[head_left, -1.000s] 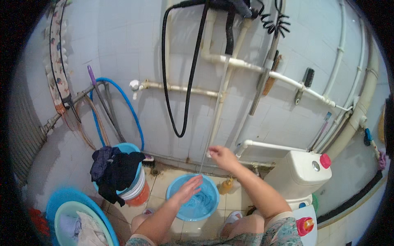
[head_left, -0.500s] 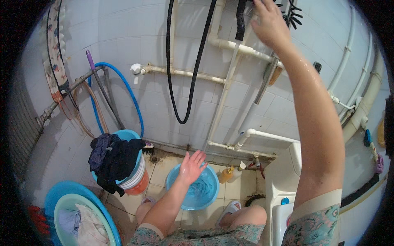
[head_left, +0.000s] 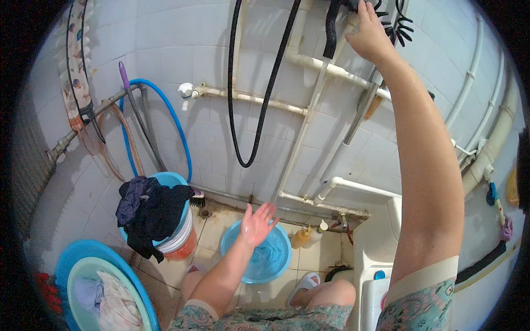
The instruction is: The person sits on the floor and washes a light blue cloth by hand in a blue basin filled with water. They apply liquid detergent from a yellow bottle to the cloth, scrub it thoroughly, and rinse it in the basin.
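Observation:
My left hand (head_left: 256,223) hovers palm up with fingers spread, empty, over a small blue basin (head_left: 259,259) of water on the tiled floor. My right hand (head_left: 369,34) is raised high against the wall, fingers touching a black shower fitting (head_left: 334,27) near the top edge. A black hose (head_left: 248,110) loops down from there along the tiles. Whether the right hand grips the fitting is unclear.
A blue bucket (head_left: 175,220) draped with dark clothes (head_left: 149,212) stands at left. A large basin (head_left: 102,292) with laundry sits at lower left. White pipes (head_left: 309,127) run across the wall. Two bottles (head_left: 308,236) stand beside a white toilet (head_left: 375,243) at right.
My right hand rose from near the basin up to the shower fitting at the top. My left hand lifted slightly and turned palm up over the small basin.

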Tool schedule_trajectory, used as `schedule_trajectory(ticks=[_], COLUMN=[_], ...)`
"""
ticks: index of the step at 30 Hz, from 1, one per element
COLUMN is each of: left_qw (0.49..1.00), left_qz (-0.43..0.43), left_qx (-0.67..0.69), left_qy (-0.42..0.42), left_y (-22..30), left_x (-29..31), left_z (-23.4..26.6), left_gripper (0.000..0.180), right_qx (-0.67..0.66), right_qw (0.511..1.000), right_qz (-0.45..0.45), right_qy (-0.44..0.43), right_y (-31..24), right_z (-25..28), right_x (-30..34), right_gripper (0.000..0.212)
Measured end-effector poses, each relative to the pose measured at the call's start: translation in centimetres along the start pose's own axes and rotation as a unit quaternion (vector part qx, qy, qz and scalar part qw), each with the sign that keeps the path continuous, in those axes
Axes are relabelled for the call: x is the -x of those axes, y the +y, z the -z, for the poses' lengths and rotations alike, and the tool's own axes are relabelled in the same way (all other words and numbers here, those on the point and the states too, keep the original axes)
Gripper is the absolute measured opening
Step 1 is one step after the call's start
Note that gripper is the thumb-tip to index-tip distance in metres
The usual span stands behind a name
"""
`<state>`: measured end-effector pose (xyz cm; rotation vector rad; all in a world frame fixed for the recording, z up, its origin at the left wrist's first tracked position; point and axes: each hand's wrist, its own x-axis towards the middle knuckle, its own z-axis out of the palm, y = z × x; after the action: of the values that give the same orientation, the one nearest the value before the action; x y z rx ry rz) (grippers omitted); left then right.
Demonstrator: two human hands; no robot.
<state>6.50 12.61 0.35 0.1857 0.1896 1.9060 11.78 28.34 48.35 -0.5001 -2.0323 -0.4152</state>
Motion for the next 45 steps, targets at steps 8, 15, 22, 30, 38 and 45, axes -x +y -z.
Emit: schedule_trajectory(ticks=[8,15,22,30,38,45], left_qw=[0.999,0.999,0.973,0.860,0.870,0.905], left_qz=[0.006,0.016,0.025,-0.036,-0.026,0.005], left_qx=[-0.006,-0.034,-0.229,-0.504,-0.490,-0.422], left_qy=[0.043,0.020,-0.015,-0.072,-0.047,-0.044], left_y=[-0.9,-0.8,0.2,4.9,4.7,3.1], left_x=[0.5,1.3,1.9,-1.5,-3.1,-4.2], left_z=[0.2,0.2,-4.2,-19.6,-24.7,-21.7], left_gripper=[0.072,0.072,0.054,0.052,0.054,0.051], right_qx=[0.059,0.076,0.131,0.111,0.079,-0.067], right_qw=[0.997,0.996,0.991,0.993,0.994,0.997], right_qz=[-0.023,-0.015,0.017,0.018,0.006,0.008], right_qy=[-0.051,-0.051,-0.027,-0.033,-0.069,-0.042], right_y=[-0.3,-1.0,-0.3,-0.6,0.4,0.5], right_z=[0.0,-0.5,-1.2,-0.7,-1.1,-3.3], right_x=[-0.2,0.4,0.3,0.5,0.8,4.7], right_gripper=[0.075,0.081,0.084,0.070,0.080,0.074])
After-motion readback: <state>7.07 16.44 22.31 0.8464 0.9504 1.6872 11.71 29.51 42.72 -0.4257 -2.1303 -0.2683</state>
